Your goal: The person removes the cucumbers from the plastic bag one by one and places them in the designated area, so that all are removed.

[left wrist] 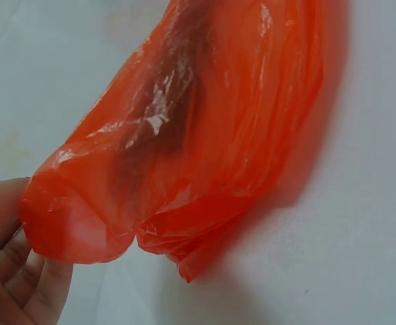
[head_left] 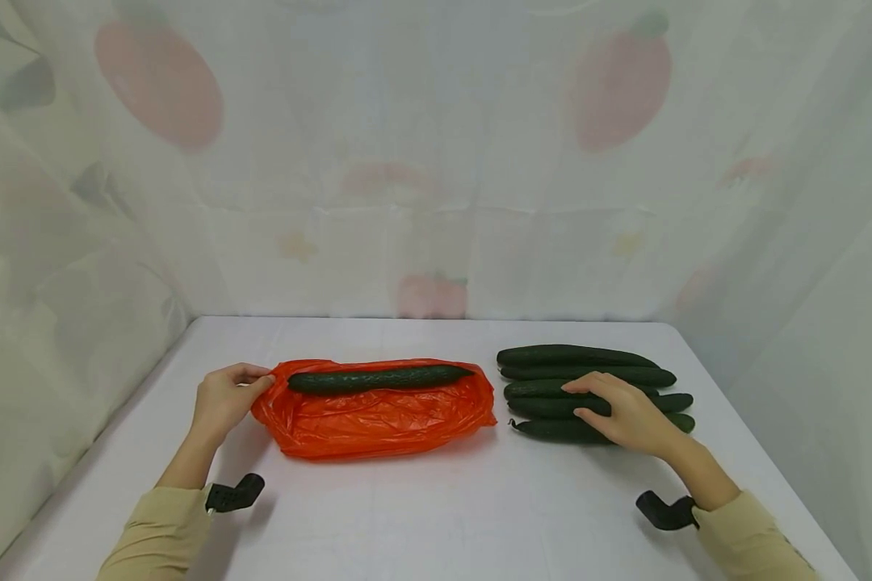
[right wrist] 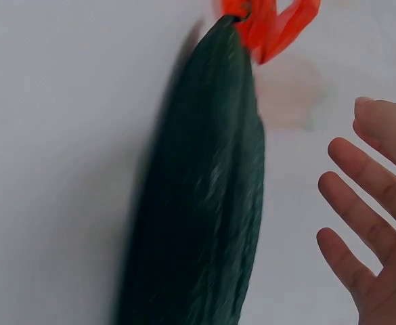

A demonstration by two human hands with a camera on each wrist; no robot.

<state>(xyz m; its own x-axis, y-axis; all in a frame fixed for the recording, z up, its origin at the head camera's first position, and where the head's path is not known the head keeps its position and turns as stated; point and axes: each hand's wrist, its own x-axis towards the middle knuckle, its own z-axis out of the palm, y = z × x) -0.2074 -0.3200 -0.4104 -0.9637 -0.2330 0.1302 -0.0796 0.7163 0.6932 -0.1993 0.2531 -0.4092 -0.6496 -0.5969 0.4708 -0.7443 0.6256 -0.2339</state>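
A dark green cucumber [head_left: 378, 379] lies lengthwise on an open red plastic bag [head_left: 378, 424], near its far side. My left hand [head_left: 224, 399] pinches the left end of this bag between thumb and fingers; in the left wrist view the thin film [left wrist: 76, 210] bulges beside the fingers. To the right, several more cucumbers [head_left: 574, 355] lie side by side. Over the nearer ones is my right hand [head_left: 628, 415], fingers apart and holding nothing. In the right wrist view that hand [right wrist: 380, 203] is spread beside a large, close cucumber [right wrist: 198, 183].
Both things lie on a white table [head_left: 436, 508]. Behind it hangs a pale curtain [head_left: 436, 145] with faded fruit prints, and similar cloth closes off both sides. A black wrist camera [head_left: 236, 494] sticks out from the left sleeve, another black camera [head_left: 666, 511] from the right.
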